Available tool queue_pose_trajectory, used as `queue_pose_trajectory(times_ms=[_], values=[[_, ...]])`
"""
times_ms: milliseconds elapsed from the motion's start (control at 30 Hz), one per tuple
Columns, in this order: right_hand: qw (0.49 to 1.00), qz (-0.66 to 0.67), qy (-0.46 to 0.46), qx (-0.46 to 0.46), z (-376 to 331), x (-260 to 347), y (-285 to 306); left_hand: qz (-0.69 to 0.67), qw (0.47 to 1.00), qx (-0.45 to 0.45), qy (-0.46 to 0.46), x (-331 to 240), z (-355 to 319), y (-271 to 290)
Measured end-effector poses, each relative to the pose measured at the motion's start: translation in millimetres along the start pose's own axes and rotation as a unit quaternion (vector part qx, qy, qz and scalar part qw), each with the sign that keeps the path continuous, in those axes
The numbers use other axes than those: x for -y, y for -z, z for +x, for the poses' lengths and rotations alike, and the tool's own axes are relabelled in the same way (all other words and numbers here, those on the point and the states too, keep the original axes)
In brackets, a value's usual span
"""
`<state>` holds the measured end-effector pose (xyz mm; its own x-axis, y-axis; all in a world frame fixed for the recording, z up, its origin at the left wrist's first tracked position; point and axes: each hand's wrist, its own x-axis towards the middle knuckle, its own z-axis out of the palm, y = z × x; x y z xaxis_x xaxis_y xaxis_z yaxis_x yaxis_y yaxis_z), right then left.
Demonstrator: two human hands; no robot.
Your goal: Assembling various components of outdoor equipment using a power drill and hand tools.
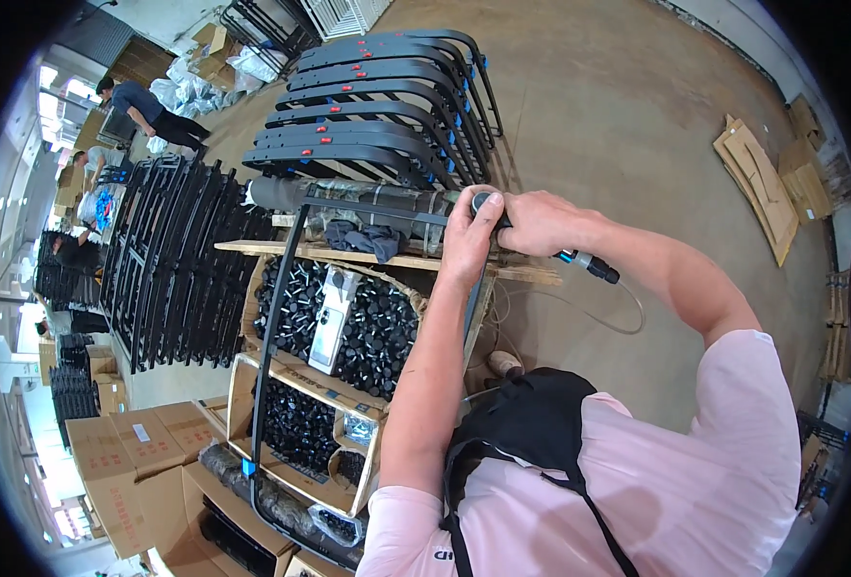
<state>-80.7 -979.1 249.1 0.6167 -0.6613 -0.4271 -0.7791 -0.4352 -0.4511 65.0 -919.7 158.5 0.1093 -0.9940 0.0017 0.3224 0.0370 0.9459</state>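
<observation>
Two open cardboard boxes (pixel 252 317) at nine o'clock brim with small black parts (pixel 377 337). At twelve o'clock both forearms reach out: left hand (pixel 470 236) clasps the black frame (pixel 281 288), right hand (pixel 539 221) grips the air tool (pixel 589 262).

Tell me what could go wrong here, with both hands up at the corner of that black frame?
The left hand sits right beside the tool that the right hand presses on the black frame, so a slip might catch fingers. The hose hangs in a loose loop below the tool and might snag. The open box of black parts lies right under the frame and could get knocked.
</observation>
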Motion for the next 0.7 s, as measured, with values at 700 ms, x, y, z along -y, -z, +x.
queue_pose_trajectory(times_ms=[700], values=[[0.984,0.147,-0.091,0.042,15.6,14.5,-3.6,-0.033,0.998,0.031,0.037,-10.4,7.1,13.5]])
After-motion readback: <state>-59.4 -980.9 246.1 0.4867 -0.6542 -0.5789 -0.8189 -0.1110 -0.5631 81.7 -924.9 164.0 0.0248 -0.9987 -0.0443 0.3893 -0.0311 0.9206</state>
